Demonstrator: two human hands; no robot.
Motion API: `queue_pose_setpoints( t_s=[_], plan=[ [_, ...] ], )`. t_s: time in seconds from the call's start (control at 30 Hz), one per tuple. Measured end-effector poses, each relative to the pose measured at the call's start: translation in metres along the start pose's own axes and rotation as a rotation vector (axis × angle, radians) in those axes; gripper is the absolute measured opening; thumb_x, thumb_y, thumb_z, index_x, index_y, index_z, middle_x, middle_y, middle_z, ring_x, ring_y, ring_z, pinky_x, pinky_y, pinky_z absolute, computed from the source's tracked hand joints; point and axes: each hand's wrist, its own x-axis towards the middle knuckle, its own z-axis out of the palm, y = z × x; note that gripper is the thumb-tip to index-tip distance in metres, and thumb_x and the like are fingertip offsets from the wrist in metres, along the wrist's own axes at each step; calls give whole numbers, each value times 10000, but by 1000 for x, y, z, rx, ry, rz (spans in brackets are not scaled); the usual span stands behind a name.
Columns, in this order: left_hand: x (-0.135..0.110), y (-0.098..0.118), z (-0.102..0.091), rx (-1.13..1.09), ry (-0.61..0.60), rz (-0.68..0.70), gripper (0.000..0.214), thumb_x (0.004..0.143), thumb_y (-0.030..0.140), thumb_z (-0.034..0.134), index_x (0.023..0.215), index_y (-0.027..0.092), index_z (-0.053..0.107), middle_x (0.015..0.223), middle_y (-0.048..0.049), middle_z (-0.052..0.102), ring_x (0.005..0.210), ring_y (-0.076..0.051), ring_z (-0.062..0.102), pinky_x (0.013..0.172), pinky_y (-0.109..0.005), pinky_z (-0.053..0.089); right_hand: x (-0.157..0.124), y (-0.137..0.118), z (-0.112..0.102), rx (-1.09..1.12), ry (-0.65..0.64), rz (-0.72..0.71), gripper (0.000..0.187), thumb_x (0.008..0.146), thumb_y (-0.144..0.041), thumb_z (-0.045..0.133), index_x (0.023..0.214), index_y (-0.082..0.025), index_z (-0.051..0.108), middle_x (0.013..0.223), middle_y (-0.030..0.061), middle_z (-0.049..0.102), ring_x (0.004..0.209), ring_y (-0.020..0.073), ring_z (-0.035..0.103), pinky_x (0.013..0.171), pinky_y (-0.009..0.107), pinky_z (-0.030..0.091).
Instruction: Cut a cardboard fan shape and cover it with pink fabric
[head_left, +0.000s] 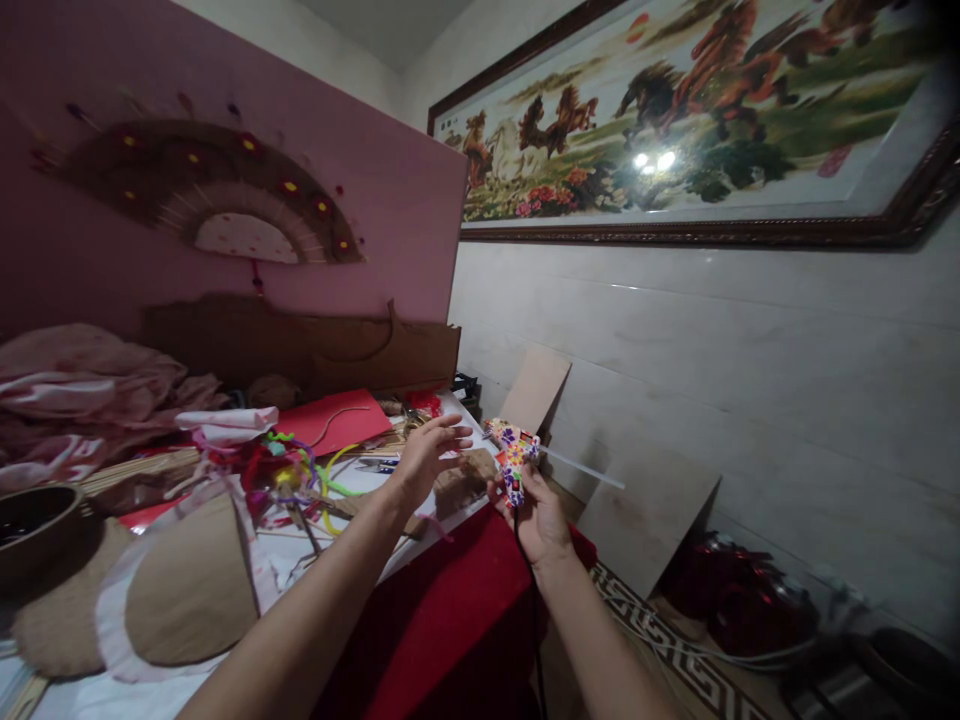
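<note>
My right hand [538, 512] is closed round the handle of a flower-patterned glue gun [513, 452], held up past the table's right edge. A clear glue stick [581, 466] pokes out of its back toward the wall, and a black cord hangs from its handle. My left hand [429, 452] is open with fingers spread, hovering over the table just left of the gun's nozzle and holding nothing. Below it lie brown cut-out pieces [461, 482] and small scissors [377, 464].
The table [450, 620] has a red cloth over its edge and carries a red sheet [337, 420], coloured pipe cleaners [289, 470], a brown fan-shaped piece [187, 590] and heaped fabric [90, 390]. Boards [645, 520] lean on the tiled wall. A decorated fan [210, 195] hangs on the pink panel.
</note>
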Motion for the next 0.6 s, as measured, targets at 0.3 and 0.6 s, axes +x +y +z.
queue_pose_setpoints(
  t_s=[0.3, 0.6],
  plan=[
    [-6, 5, -1, 102, -32, -163, 302, 662, 262, 620, 936, 147, 563, 832, -92, 682, 546, -130, 622, 435, -194, 379, 1, 1, 1, -11, -15, -28, 283, 644, -182, 754, 885, -218, 610, 759, -26, 678, 628, 126, 637, 611, 266, 553],
    [-16, -30, 39, 403, -118, -126, 308, 544, 362, 762, 666, 160, 565, 543, 12, 580, 464, -99, 499, 410, -194, 329, 4, 4, 0, -18, 12, -70, 303, 619, -177, 751, 899, -224, 643, 790, -37, 693, 677, 122, 640, 614, 231, 519]
  ],
)
